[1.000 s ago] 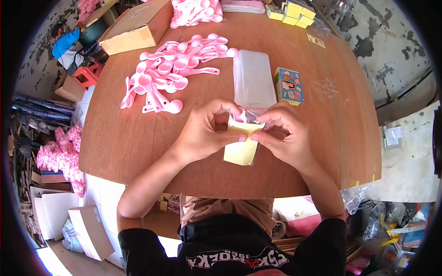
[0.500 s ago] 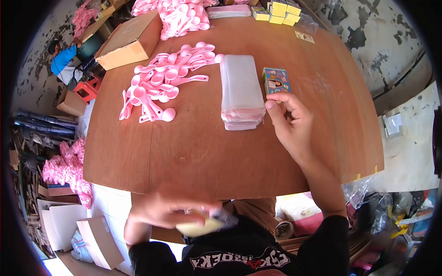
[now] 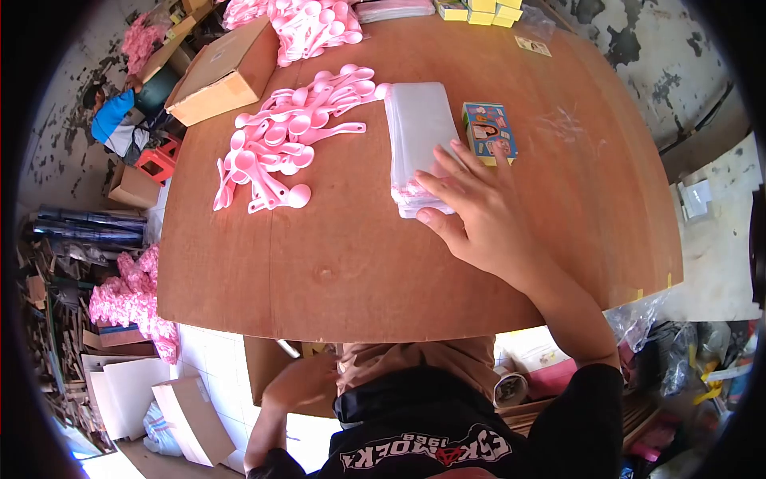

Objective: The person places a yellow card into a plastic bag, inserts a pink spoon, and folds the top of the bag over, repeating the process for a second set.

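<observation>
My right hand (image 3: pixel 483 211) reaches over the lower right part of a stack of clear plastic bags (image 3: pixel 423 120). Its fingers are spread, and the thumb and fingertips lie at the stack's near end. Just beyond the fingers sits a stack of small printed cards (image 3: pixel 485 120) with a blue picture on top and yellow sides. Down below the table edge, my left hand (image 3: pixel 303 383) is beside my lap, over an open cardboard box (image 3: pixel 259 375). Its fingers are partly hidden and blurred, so whether it holds anything does not show.
Pink plastic spoons (image 3: pixel 275 132) lie loose on the wooden table (image 3: pixel 343 271), left of the bags. A cardboard carton (image 3: pixel 223 72), more bagged spoons (image 3: pixel 315 28) and yellow card stacks (image 3: pixel 479 12) stand at the far side. A person (image 3: pixel 116 120) sits at the far left.
My left hand has dropped below the table edge, and the yellowish packet it carried no longer shows. My right hand has opened from a pinch and spread over the bags. The view has shifted slightly.
</observation>
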`<state>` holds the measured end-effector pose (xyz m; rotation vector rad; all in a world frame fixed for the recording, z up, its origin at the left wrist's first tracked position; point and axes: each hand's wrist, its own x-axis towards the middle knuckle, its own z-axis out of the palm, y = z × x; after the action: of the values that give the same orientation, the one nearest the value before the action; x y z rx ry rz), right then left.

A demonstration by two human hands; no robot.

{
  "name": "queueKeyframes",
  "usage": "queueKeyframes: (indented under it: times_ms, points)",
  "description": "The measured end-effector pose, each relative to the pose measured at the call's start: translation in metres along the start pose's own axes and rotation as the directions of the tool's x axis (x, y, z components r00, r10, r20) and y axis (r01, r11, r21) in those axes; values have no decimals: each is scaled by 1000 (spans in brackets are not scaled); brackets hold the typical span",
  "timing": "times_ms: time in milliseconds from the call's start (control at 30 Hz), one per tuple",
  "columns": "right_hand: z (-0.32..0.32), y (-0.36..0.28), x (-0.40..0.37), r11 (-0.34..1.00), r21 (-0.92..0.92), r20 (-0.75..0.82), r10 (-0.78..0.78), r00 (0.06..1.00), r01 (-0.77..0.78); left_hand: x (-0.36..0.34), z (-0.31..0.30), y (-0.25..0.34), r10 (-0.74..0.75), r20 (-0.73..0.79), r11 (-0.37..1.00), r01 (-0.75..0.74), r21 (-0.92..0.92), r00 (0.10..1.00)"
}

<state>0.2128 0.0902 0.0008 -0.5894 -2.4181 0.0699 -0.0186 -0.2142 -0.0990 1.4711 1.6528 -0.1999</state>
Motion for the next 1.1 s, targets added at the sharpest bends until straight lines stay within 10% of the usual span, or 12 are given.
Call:
queueKeyframes:
  times_ms: [67,167,333,400,600,633,833,1100]
  points:
    - [4,2,-1,1000,0,57,10,998,-10,1,-27,60,330,50,938,-322,-131,943]
    - [11,3,-4,997,-79,28,-12,1000,14,-3,-65,123,843,-183,506,-861,-44,505]
    - [13,5,-6,995,-104,-5,-1,1000,1,5,-151,163,888,-383,414,-804,428,254]
    - [11,6,-6,991,-134,-13,-1,1000,-1,18,-173,165,824,-491,548,-614,568,282]
    - [12,9,-5,995,-103,-11,14,1000,-15,76,-191,141,564,-725,735,-640,223,396]
    - [13,11,-5,998,-57,-15,34,999,-35,86,-189,136,565,-767,693,-680,241,304]
    - [10,13,-2,999,16,-3,31,1000,-31,100,-190,122,655,-736,682,-554,477,171]
    - [8,4,-1,999,-40,61,-6,998,8,105,-186,116,651,-720,702,-552,450,241]
